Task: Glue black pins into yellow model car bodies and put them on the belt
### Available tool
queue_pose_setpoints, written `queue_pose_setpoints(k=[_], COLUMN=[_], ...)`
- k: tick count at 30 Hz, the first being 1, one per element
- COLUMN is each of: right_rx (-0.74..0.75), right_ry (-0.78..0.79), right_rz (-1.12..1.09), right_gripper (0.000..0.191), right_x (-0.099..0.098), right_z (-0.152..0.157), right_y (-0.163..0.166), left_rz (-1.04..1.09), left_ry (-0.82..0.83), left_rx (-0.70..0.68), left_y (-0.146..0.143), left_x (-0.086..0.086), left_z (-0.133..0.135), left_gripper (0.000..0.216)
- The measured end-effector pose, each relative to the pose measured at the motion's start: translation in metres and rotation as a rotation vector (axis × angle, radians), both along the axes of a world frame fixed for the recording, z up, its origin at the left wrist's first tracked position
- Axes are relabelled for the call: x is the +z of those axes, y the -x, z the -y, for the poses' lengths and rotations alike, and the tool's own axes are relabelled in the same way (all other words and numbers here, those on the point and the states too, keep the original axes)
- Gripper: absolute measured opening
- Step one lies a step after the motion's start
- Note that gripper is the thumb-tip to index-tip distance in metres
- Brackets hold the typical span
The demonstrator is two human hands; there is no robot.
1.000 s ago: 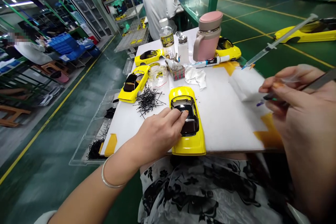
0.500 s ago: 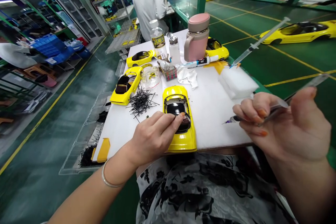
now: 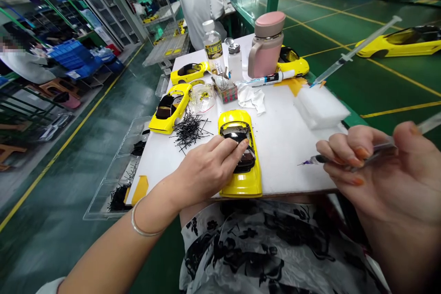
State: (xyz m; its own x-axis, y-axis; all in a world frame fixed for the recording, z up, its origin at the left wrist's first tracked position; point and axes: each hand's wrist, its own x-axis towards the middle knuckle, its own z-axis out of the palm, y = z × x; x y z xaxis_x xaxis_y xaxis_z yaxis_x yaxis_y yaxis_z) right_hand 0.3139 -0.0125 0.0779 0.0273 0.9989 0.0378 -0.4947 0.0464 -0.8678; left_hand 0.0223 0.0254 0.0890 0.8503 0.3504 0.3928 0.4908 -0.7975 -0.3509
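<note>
A yellow model car body [image 3: 246, 183] with dark windows lies at the front edge of the white work board [image 3: 279, 161]. Over its roof and window area is my left hand [image 3: 206, 167], fingers closed together and fingertips pressed to the body. Whether something small sits under those fingertips is hidden. My right hand [image 3: 382, 170] is wrapped round a syringe, held to the right of the car in the air. Its purple-based thin needle [image 3: 308, 161] points left toward the car. Left of the car is a loose pile of thin black sticks [image 3: 191, 131].
Behind stand a pink mug [image 3: 267, 50], a clear bottle [image 3: 213, 48] and a pump bottle [image 3: 234, 62]. Another syringe [image 3: 358, 50] sticks up from a white foam block [image 3: 322, 105]. More yellow car bodies [image 3: 170, 110] lie left. A clear tray [image 3: 103, 193] adjoins the board. A person in white [image 3: 200, 0] sits ahead.
The whole view has shifted slightly, with the scene moving right. My left hand stays on the car, and my right hand still holds the syringe with its needle toward the car.
</note>
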Motion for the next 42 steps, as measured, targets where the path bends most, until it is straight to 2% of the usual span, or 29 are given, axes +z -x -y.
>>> queue_pose_setpoints(k=[3,5,8,11,13,15,19,23,25,30,35,42], right_rx=[-0.007,-0.003,0.012,0.055,0.094,0.115,0.102,0.102,0.107,0.094,0.088,0.084], right_ry=[0.006,0.018,0.021,0.002,-0.009,-0.030,-0.096,-0.142,-0.156,-0.172,-0.190,-0.129], right_rz=[-0.043,-0.065,-0.102,-0.142,-0.156,-0.166,-0.178,-0.179,-0.182,-0.168,-0.131,-0.110], right_gripper=[0.037,0.028,0.022,0.034,0.038,0.033,0.021,0.021,0.020,0.023,0.024,0.023], right_x=[0.002,0.003,0.005,0.006,0.006,0.006,0.004,-0.001,-0.003,-0.010,-0.013,-0.012], right_z=[0.004,0.007,0.014,0.020,0.024,0.026,0.025,0.022,0.021,0.019,0.018,0.017], right_y=[0.003,0.007,0.015,0.028,0.040,0.055,0.084,0.103,0.109,0.121,0.127,0.131], left_rz=[0.096,0.156,0.271,0.520,0.745,0.964,1.254,1.342,1.398,1.378,1.313,1.299], left_ry=[-0.024,0.033,0.266,0.532,0.611,0.668,0.813,0.855,0.899,0.911,0.848,0.828], left_rx=[0.011,0.046,0.032,-0.001,0.071,0.174,0.244,0.244,0.227,0.189,0.187,0.193], left_y=[0.001,0.006,0.018,0.032,0.037,0.038,0.028,0.022,0.022,0.024,0.024,0.026], left_x=[-0.006,-0.008,-0.009,-0.010,-0.015,-0.024,-0.046,-0.061,-0.064,-0.062,-0.061,-0.061], left_z=[-0.002,-0.005,-0.011,-0.022,-0.031,-0.040,-0.050,-0.047,-0.044,-0.041,-0.039,-0.038], left_gripper=[0.043,0.043,0.048,0.061,0.044,0.028,0.023,0.008,0.011,0.027,0.022,0.020])
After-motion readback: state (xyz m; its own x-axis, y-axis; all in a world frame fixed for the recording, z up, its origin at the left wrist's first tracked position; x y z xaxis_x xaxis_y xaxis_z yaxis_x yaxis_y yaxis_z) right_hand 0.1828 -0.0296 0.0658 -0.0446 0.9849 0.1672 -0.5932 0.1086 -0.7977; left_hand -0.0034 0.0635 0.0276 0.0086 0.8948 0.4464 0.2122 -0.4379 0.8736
